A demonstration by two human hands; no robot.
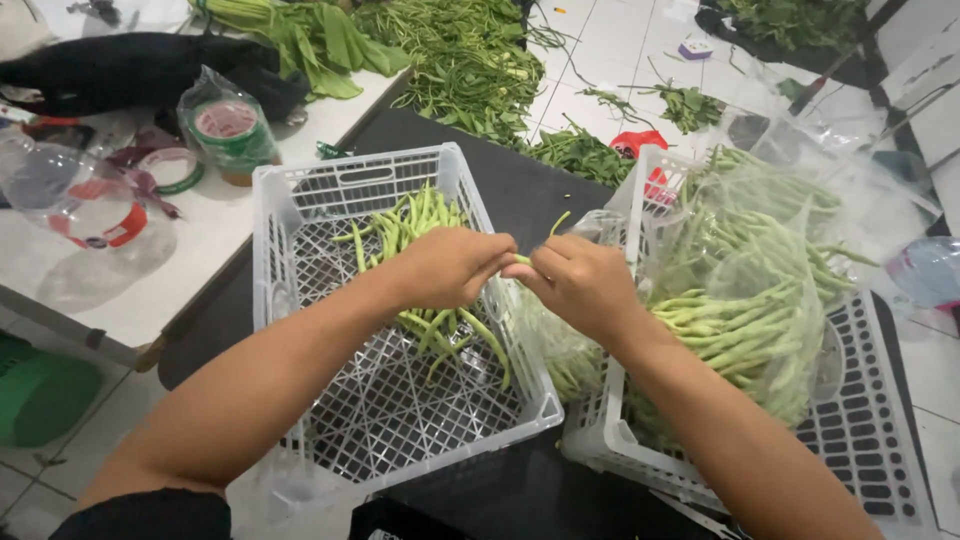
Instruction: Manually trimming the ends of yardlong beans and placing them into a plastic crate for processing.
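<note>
Left hand (450, 265) & right hand (580, 282) meet over the white crate (300, 190), fingers pinched on one green bean (553, 226); bagged beans (740, 320) sit close at right, w/in easy reach.

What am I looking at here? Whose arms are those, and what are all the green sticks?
This picture comes from a camera worn on a person's head, looking down, so the arms are that person's own. The left hand and right hand meet over the baskets and pinch one green bean between them. Below is a white basket with a small pile of beans. To its right, another basket holds a clear bag of beans. Leafy greens and rolls of tape lie farther back.
</note>
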